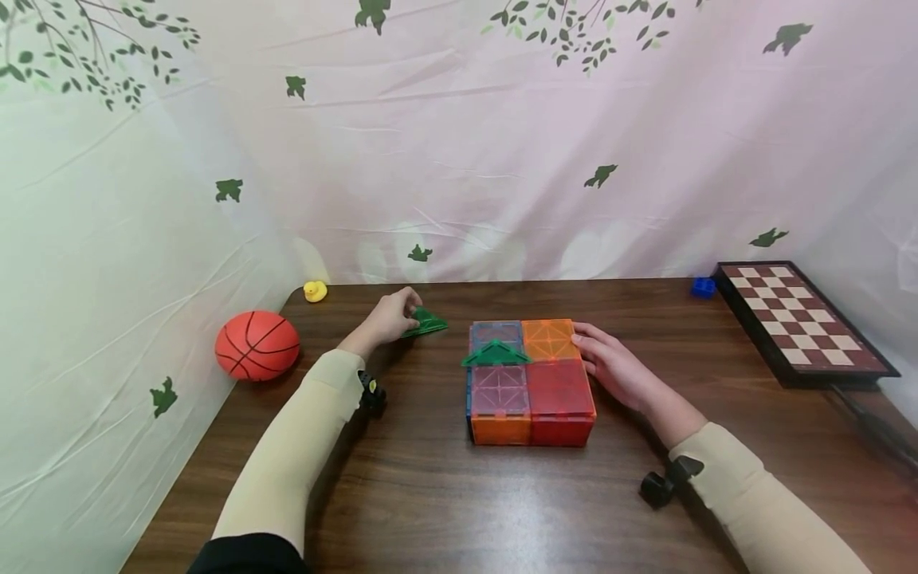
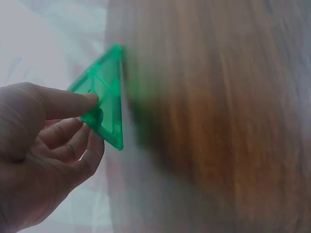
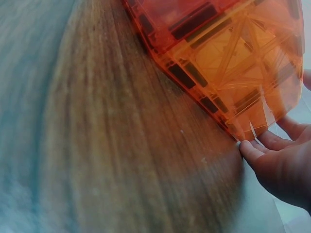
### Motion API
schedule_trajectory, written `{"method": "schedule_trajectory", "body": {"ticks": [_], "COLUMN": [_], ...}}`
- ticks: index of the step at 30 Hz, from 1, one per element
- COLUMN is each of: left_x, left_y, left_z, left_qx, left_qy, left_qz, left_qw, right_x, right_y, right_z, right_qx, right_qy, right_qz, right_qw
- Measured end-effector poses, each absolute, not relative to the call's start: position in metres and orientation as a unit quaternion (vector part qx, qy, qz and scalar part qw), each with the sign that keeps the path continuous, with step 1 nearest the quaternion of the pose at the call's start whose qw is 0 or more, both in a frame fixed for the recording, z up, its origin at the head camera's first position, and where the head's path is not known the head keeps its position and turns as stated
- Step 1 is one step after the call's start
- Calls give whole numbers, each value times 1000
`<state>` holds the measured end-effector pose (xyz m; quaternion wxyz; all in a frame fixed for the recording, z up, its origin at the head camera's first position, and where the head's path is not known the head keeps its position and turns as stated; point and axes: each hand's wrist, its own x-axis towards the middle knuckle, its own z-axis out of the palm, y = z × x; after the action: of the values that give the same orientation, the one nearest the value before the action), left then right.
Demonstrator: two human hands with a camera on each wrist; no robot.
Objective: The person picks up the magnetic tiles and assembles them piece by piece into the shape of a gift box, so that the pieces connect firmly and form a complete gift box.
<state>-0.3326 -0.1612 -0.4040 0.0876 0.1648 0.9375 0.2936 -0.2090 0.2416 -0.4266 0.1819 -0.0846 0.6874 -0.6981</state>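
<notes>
My left hand pinches a green triangular magnetic tile between thumb and fingers, left of a block of tiles. In the left wrist view, the thumb lies across the face of this tile. The block is a low box of translucent magnetic tiles, with red, orange, purple and blue squares. On its left half sits another green triangle. My right hand touches the box's far right corner with fairly straight fingers. In the right wrist view, its fingertips meet the orange tile's edge.
A small red basketball and a yellow rubber duck are at the left edge of the brown wooden table. To the right lie a blue block and a checkered board. Leaf-patterned cloth hangs behind.
</notes>
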Motion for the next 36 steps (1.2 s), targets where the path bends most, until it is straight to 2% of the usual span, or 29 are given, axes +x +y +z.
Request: {"method": "schedule_trajectory", "body": {"ticks": [6,13,18,24,36], "left_x": [-314,-286,-266,-253,-243], "left_y": [-142,-97,-61,-29,-6], "left_z": [-377,-337,-318,-315,-321], "left_qx": [188,269,329,377,414], "left_qy": [919,879,865,857,847], "left_qz": [345,394,378,349,324], "left_qw": [41,4,18,34,76], "right_x": [-209,-211,-211,-211,-211], "right_y": [243,240,241,242,245], "right_z": [-427,-430,-430,-432,-433], "right_qx": [-85,-85,-87,-93,-103], "right_qy": [682,676,674,672,669], "right_qz": [-705,-711,-712,-714,-715], "right_qw": [178,176,176,172,172]}}
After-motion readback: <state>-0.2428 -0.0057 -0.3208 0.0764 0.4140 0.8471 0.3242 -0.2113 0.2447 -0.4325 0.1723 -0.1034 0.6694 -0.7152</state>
